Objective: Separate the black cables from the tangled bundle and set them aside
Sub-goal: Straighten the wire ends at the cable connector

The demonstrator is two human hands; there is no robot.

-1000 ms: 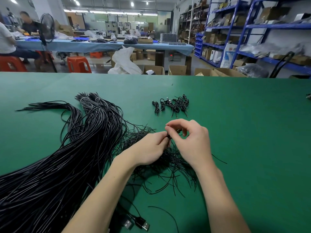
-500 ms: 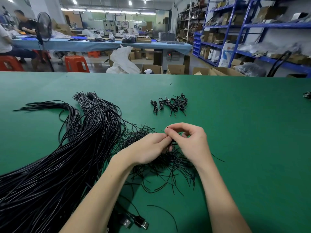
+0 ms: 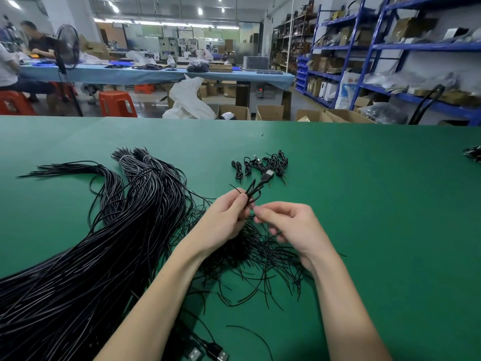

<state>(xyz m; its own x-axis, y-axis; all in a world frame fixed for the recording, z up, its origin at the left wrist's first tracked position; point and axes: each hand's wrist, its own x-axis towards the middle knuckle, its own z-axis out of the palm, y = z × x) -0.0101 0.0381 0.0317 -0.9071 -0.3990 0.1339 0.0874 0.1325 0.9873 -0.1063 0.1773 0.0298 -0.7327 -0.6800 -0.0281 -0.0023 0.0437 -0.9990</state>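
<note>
Left hand is raised just above the green table, fingers curled round a short folded black cable with a USB-A plug on the end — the cable's long axis runs up and away from the person, tilted to the right, with the metal plug tip pointing at the far side of the table. The lead looks thin, smooth and rubbery, doubled over on itself where the fingers pinch it. Right hand sits just beside it, thumb and forefinger pressed together at the tips; something very thin may be pinched there, but I can't tell for sure, and the other fingers are loosely curled. Under both wrists is the tangled bundle, a scruffy nest of hair-thin black wires sticking out in every direction. To the left lies a big sheaf of thicker glossy cables, all running roughly parallel from the near-left corner toward the far middle, fanning into tufts at the far end. Beyond the hands, a small pile of coiled short cables sits on the felt-like green surface, well apart from the sheaf. Two more USB plugs poke out at the bottom edge — flat, rectangular, silver-faced.
</note>
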